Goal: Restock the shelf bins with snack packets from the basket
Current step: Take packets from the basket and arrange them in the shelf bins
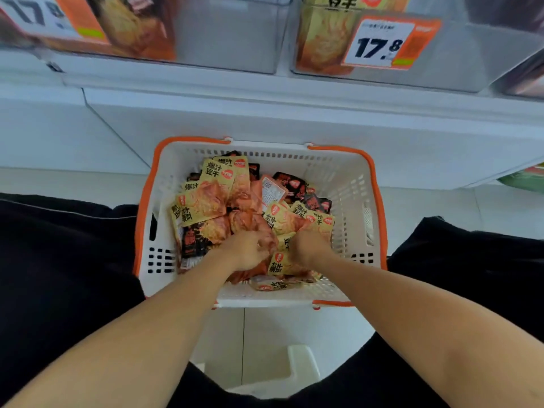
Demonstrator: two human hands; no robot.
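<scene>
Both our hands, left hand [250, 250] and right hand [306, 248], curl into yellow-orange foil snack packets [206, 201] at the near edge of the white orange-rimmed plastic basket [350, 184]; clear shelf bins [229, 39] lie above, beyond.

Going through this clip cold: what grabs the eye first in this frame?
The white basket with orange handles sits mid-frame on the floor, heaped with yellow and black snack packets. Both hands are down in the heap at its near side, the left hand and right hand each with fingers curled among the packets. Above, a clear shelf bin carries a bold 17.8 price tag.
</scene>
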